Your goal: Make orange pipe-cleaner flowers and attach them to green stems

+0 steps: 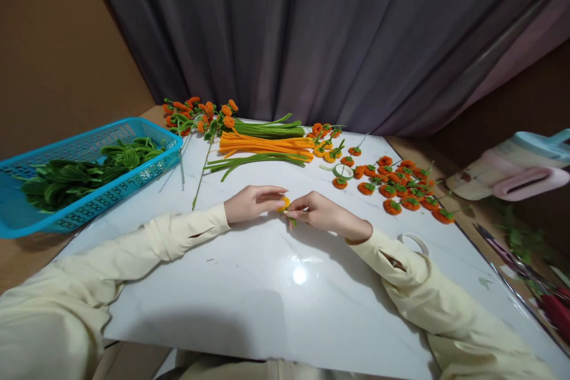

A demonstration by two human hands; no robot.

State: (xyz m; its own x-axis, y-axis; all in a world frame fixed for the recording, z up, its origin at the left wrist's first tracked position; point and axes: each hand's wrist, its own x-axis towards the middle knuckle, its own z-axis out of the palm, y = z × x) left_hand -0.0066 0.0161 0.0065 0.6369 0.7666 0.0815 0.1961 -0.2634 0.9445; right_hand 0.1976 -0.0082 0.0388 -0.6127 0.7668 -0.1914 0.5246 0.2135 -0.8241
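Observation:
Near the middle of the white table, my left hand (255, 203) is closed around the head of a small yellow pipe-cleaner flower (284, 204). My right hand (314, 212) pinches the green part just below that head, its fingertips almost meeting those of my left hand. A short green end (293, 222) pokes out beneath the fingers. Just beyond my hands lies a bundle of orange-yellow pipe cleaners (262, 143), with green pipe cleaners (267, 129) behind it and more green ones (262, 159) in front.
A blue basket (120, 190) with green leaf pieces (71, 181) stands at left. Many orange flowers (392, 190) lie at right beside a tape roll (342, 171); finished stems (200, 113) lie behind. A tumbler (481, 175) and pliers-like tools (503, 249) are at far right.

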